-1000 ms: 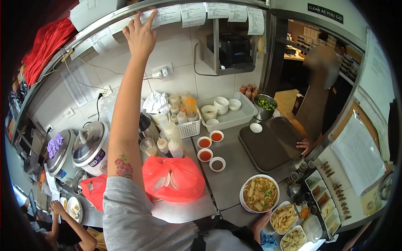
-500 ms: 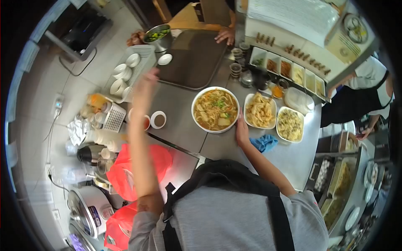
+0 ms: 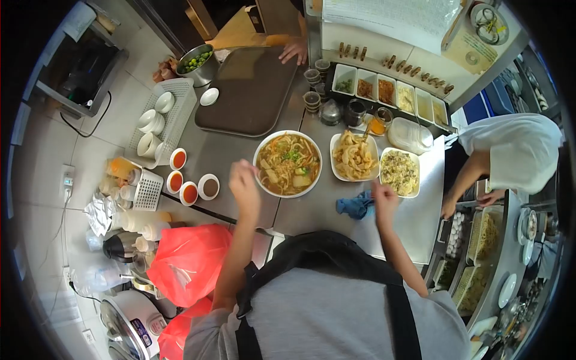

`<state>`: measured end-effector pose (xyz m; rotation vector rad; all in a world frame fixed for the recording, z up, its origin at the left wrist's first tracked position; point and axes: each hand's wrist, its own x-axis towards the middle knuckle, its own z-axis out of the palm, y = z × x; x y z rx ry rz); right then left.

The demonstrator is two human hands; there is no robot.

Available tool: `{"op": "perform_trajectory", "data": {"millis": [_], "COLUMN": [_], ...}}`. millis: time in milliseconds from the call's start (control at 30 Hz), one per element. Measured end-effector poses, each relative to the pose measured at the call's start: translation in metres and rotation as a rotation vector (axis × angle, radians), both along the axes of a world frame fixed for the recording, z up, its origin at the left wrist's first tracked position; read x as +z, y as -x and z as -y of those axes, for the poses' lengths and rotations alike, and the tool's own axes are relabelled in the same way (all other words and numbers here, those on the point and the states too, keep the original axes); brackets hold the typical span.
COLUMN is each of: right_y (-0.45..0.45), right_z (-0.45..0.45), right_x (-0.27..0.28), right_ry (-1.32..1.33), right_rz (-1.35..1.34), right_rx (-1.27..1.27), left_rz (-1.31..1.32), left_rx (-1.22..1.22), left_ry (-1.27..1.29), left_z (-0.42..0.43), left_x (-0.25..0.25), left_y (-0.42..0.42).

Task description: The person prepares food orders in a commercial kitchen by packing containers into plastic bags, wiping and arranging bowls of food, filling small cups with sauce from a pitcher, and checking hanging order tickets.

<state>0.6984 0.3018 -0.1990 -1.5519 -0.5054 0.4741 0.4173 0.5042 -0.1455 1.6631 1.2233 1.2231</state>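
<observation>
A white bowl of noodle soup (image 3: 288,163) stands on the steel counter in front of me. My left hand (image 3: 245,185) is at the bowl's left rim, its fingers curled; whether it touches the rim is unclear. My right hand (image 3: 385,201) is raised between the blue cloth (image 3: 355,205) and the dish of chopped yellowish food (image 3: 399,172), fingers curled and slightly blurred. Beside the bowl sits a dish of fried pieces (image 3: 354,156). What either hand holds, if anything, cannot be made out.
A brown tray (image 3: 247,90) lies at the back, a person's hand (image 3: 293,51) on its edge. Sauce cups (image 3: 208,186), red bags (image 3: 189,264) and a bottle basket (image 3: 148,191) are left. Topping containers (image 3: 385,91) line the back right. A co-worker (image 3: 510,150) bends at right.
My left hand has come down from the paper slips to the bowl's left side. My right hand has left the bowl's right side and moved right. The view has turned and shifted.
</observation>
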Motion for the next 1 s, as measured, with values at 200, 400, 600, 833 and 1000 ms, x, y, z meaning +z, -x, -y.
{"op": "perform_trajectory", "data": {"millis": [200,400,600,833,1000], "right_y": [-0.129,-0.174,-0.164,-0.148,-0.136], "right_z": [0.077,0.088,0.085,0.091,0.083], "right_x": [-0.038,-0.067,-0.036,-0.041,-0.004], "right_ry": [0.341,0.246,0.217,0.137,0.385], "right_rz": [0.503,-0.198,-0.527,-0.564,0.14], "right_rx": [-0.336,0.314,0.408,0.556,0.511], "left_rz": [0.235,0.28,0.251,0.389,0.513], "left_rx": [-0.894,-0.386,-0.306,-0.571,-0.622], "left_ry": [1.345,0.936,1.04,1.064,0.942], "left_z": [0.099,0.087,0.081,0.091,0.039], "left_x": [-0.039,-0.106,-0.083,-0.016,0.06], "left_y": [-0.099,-0.184,-0.198,-0.186,-0.142]}}
